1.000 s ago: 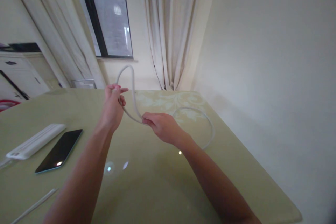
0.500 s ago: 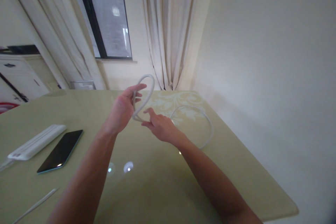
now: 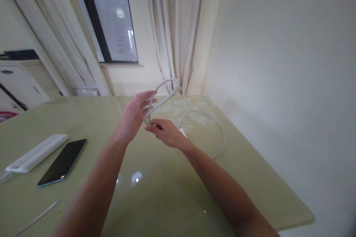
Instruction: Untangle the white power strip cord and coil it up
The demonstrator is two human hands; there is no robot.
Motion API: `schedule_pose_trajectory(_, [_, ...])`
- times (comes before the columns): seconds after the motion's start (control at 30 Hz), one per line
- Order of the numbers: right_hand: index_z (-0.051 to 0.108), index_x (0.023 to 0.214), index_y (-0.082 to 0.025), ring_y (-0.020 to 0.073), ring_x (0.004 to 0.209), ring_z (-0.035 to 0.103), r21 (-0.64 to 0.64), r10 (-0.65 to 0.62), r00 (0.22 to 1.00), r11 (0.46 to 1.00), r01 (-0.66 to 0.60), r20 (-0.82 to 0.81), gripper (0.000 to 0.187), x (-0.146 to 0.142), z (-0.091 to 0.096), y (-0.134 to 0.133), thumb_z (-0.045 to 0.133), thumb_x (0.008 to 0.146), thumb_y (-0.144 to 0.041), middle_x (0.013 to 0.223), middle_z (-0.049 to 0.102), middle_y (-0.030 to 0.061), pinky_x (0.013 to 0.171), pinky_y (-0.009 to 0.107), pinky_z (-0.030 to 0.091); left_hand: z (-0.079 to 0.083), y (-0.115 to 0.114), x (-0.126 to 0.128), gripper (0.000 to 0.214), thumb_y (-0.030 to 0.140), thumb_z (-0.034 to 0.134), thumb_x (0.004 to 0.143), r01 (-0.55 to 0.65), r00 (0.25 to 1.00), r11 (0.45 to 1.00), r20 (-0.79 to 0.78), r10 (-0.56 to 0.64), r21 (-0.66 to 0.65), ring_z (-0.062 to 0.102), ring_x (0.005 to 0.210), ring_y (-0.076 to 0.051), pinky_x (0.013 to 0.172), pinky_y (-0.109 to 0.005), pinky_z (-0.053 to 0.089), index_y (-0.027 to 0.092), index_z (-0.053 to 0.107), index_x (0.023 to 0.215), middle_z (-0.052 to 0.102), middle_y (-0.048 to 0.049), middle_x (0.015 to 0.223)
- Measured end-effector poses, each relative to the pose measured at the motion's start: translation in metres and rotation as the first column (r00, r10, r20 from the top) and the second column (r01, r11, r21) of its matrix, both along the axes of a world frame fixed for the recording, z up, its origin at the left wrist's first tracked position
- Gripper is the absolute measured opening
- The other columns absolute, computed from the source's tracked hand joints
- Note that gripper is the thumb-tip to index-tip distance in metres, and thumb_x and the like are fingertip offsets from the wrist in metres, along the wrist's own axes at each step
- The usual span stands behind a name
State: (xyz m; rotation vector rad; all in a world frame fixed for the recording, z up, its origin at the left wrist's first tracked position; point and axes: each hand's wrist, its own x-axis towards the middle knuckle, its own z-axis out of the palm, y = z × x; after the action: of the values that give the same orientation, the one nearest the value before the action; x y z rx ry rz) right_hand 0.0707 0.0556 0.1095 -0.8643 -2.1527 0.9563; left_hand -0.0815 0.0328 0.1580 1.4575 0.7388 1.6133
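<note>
A white cable [image 3: 167,83] is held up over the green table [image 3: 172,192] in a raised loop. My left hand [image 3: 133,116] has the loop lying across its stretched-out fingers. My right hand [image 3: 164,132] pinches the cable at the bottom of the loop, just below my left fingers. The remaining cable [image 3: 219,133] curves in a wide arc on the table to the right of my hands. A small white piece [image 3: 183,132] shows behind my right hand; I cannot make out what it is.
A white power strip [image 3: 36,152] and a dark phone [image 3: 62,162] lie at the left. A thin white cord [image 3: 36,217] crosses the near left corner. A window, curtains [image 3: 175,29] and a wall stand behind the table; its right edge runs diagonally.
The loop has been brought from upright by my left fist down and right onto my left fingers, which have spread. My right hand has moved left and pinches under the loop.
</note>
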Motion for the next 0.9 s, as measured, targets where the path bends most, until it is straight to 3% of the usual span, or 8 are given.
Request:
schedule_pose_trajectory(0.1, [0.068,0.081,-0.017,0.01,0.062,0.051,0.0,-0.017,0.999,1.0,0.018,-0.05,0.032,0.001,0.002,0.001,0.057,0.105,-0.036,0.064,0.055,-0.0046,0.063,0.023,0.032,-0.011,0.007,0.003,0.059,0.061,0.071,0.088,-0.11,0.977,0.991,-0.191,0.094,-0.072,0.07,0.099,-0.024,0.073,-0.033,0.057,0.022,0.063,0.131,0.069,-0.013,0.129])
schedule_pose_trajectory(0.17, [0.071,0.083,-0.017,0.0099,0.065,0.053,0.042,-0.032,0.998,0.999,0.034,-0.046,0.03,0.002,0.002,0.002,0.055,0.105,-0.029,0.067,0.058,-0.0039,0.066,0.023,0.034,-0.018,0.011,0.005,0.06,0.062,0.071,0.087,-0.157,0.95,0.977,-0.294,0.11,-0.144,0.068,0.075,-0.019,0.054,-0.027,0.049,0.02,0.061,0.129,0.073,-0.0109,0.11])
schedule_pose_trajectory(0.3, [0.07,0.082,-0.016,0.0106,0.065,0.055,0.074,-0.025,0.998,0.997,0.021,0.049,0.027,0.002,-0.001,0.002,0.059,0.104,-0.028,0.068,0.062,-0.0025,0.068,0.024,0.036,-0.028,0.019,0.007,0.05,0.066,0.056,0.096,-0.254,0.892,0.96,-0.412,0.186,-0.115,0.057,0.057,-0.015,0.047,-0.024,0.042,0.018,0.065,0.09,0.063,-0.0032,0.071])
schedule_pose_trajectory(0.37, [0.07,0.086,-0.016,0.0116,0.068,0.058,0.08,-0.014,0.993,0.997,0.004,0.116,0.019,0.002,-0.004,0.003,0.069,0.099,-0.03,0.072,0.066,-0.0015,0.068,0.024,0.038,-0.03,0.021,0.006,0.045,0.061,0.059,0.096,-0.28,0.91,0.958,-0.337,0.242,-0.068,0.057,0.061,-0.014,0.053,-0.024,0.046,0.018,0.064,0.083,0.059,-0.001,0.068])
schedule_pose_trajectory(0.47, [0.074,0.097,-0.017,0.0154,0.086,0.066,0.134,0.005,0.988,0.991,-0.026,0.156,0.017,0.003,-0.006,0.003,0.076,0.094,-0.034,0.092,0.073,0.0033,0.078,0.026,0.044,-0.029,0.025,0.0,0.032,0.05,0.071,0.092,-0.263,0.963,0.963,-0.074,0.258,-0.053,0.053,0.063,-0.011,0.059,-0.022,0.046,0.018,0.069,0.09,0.06,0.0,0.076])
schedule_pose_trajectory(0.57, [0.073,0.114,-0.018,0.0172,0.096,0.069,0.101,-0.026,0.996,0.995,0.017,0.085,0.03,0.006,-0.007,0.005,0.071,0.097,-0.042,0.11,0.074,0.0076,0.083,0.027,0.048,-0.022,0.026,-0.009,0.028,0.043,0.075,0.089,-0.186,0.963,0.977,0.176,0.203,-0.109,0.053,0.063,-0.008,0.061,-0.02,0.046,0.018,0.074,0.103,0.066,-0.0015,0.087])
schedule_pose_trajectory(0.63, [0.071,0.122,-0.018,0.0157,0.093,0.07,0.034,-0.056,0.998,0.998,0.055,0.036,0.034,0.007,-0.006,0.006,0.067,0.099,-0.043,0.109,0.074,0.0068,0.081,0.026,0.049,-0.017,0.025,-0.016,0.031,0.042,0.075,0.089,-0.103,0.954,0.983,0.266,0.141,-0.152,0.056,0.065,-0.008,0.064,-0.021,0.049,0.018,0.074,0.107,0.069,-0.0029,0.09])
schedule_pose_trajectory(0.9, [0.068,0.089,-0.017,0.0114,0.073,0.054,0.088,0.032,0.987,0.995,-0.046,0.157,0.032,0.005,-0.002,0.005,0.06,0.103,-0.045,0.075,0.059,-0.003,0.067,0.024,0.034,-0.005,0.013,-0.024,0.031,0.037,0.072,0.091,0.112,0.929,0.971,0.37,-0.027,-0.212,0.068,0.08,-0.012,0.081,-0.029,0.06,0.023,0.072,0.119,0.074,-0.0085,0.121])
